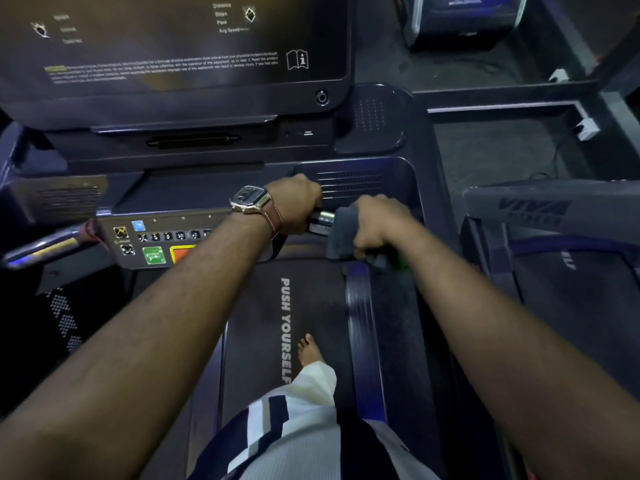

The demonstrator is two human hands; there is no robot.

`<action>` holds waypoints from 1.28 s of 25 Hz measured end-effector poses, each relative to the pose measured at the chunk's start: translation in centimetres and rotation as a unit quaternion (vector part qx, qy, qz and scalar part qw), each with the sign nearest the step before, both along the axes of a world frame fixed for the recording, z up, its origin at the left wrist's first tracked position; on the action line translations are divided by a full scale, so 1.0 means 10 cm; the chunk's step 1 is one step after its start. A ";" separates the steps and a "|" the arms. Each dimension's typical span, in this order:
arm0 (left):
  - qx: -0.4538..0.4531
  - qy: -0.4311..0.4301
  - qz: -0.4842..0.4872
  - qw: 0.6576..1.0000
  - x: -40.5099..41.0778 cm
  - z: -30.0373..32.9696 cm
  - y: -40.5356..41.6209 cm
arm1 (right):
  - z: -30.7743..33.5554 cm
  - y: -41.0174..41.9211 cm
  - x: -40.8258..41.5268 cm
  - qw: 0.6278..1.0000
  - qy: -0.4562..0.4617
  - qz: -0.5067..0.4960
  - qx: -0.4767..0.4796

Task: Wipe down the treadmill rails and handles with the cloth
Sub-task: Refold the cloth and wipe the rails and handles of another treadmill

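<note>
I stand on a dark treadmill, facing its console. A short metal handle (pixel 321 219) sticks out at the console's right side. My left hand (pixel 298 206), with a watch on the wrist, grips the handle's inner end. My right hand (pixel 379 221) holds a dark grey cloth (pixel 343 237) wrapped round the handle's outer part. A loose end of the cloth hangs below my right hand. A second shiny handle (pixel 45 245) shows at the left of the console.
The console screen (pixel 173 46) fills the top left, with a button panel (pixel 156 240) below it. The belt (pixel 273 323) reads "PUSH YOURSELF"; my bare foot (pixel 310 351) stands on it. Another treadmill (pixel 554 216) stands close on the right.
</note>
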State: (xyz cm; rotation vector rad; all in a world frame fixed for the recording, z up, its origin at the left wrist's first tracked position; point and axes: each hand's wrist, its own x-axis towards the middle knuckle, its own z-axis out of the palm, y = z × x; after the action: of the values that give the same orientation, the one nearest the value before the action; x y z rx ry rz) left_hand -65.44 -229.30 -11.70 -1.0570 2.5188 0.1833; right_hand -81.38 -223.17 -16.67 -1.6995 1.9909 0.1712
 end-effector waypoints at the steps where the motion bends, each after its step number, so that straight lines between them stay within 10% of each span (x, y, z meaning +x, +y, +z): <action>1: -0.016 -0.008 0.015 1.000 0.01 0.06 0.00 | 0.11 -0.12 0.02 0.999 -0.030 -0.008 0.044; 5: -0.049 -0.010 0.036 0.998 0.05 0.07 -0.06 | -0.13 0.17 0.48 0.982 0.102 -0.015 -0.160; 9: -0.139 -0.033 -0.044 0.989 0.13 0.01 -0.09 | 0.21 -0.35 0.43 0.999 -0.026 -0.014 0.037; 13: -0.153 -0.061 -0.034 0.986 0.34 -0.01 -0.20 | 0.05 -0.02 0.76 0.985 0.082 -0.008 -0.150; 17: -0.096 -0.090 0.000 0.991 0.41 0.06 -0.21 | 0.21 -0.45 0.78 1.000 -0.019 -0.005 -0.021; 21: -0.074 -0.084 0.022 0.993 0.36 0.02 -0.22 | -0.04 -0.04 0.95 0.970 0.100 0.019 -0.223; 25: -0.096 -0.101 0.018 0.990 0.30 0.00 -0.19 | 0.14 -0.25 0.43 0.999 -0.045 -0.005 -0.015; 32: -0.133 -0.047 0.020 0.990 0.31 -0.13 -0.12 | -0.25 0.31 -0.06 0.988 0.035 0.013 -0.148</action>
State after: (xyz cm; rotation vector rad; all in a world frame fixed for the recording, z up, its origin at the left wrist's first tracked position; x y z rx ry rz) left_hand -62.36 -230.50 -13.02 -1.1860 2.4866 -0.1934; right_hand -81.96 -220.06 -19.13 -1.9248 2.1309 -0.0615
